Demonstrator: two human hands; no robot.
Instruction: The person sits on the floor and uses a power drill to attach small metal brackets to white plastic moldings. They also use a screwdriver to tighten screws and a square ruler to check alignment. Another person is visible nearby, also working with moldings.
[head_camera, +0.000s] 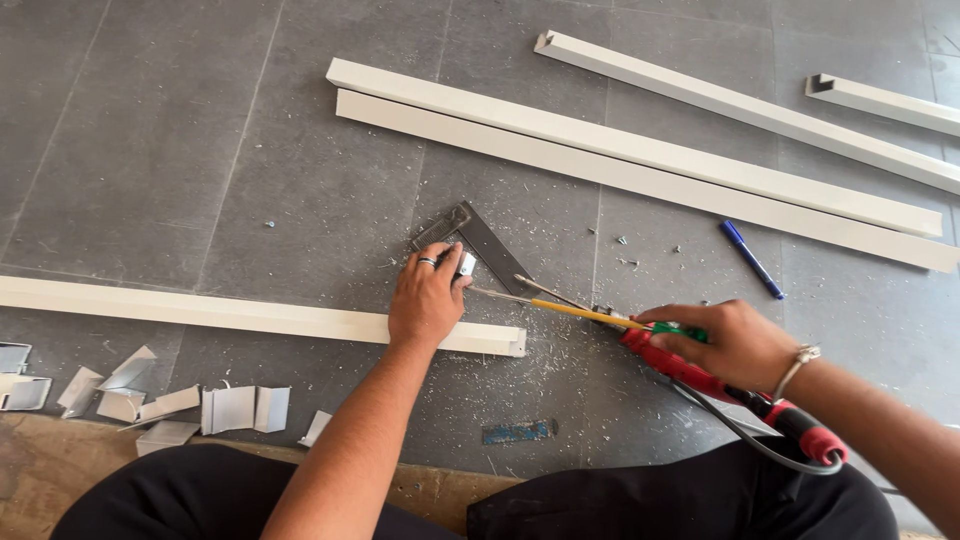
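Observation:
My left hand (428, 300), a ring on one finger, presses a dark metal try square (478, 238) onto the end of a long white plastic channel strip (200, 312) lying on the grey floor. My right hand (735, 342) grips a yellow pencil (575, 312) with a green end. The pencil's tip reaches toward the square, beside my left fingers. A red-handled cutting tool (760, 405) lies under my right hand and wrist; its metal blades point toward the square. Whether my hand also grips it I cannot tell.
Several long white channel strips (640, 165) lie across the floor farther back. A blue pen (752, 260) rests to the right. White offcuts (150, 400) are scattered at the lower left, a small blue scrap (517, 432) lies near my knees, and white shavings litter the floor.

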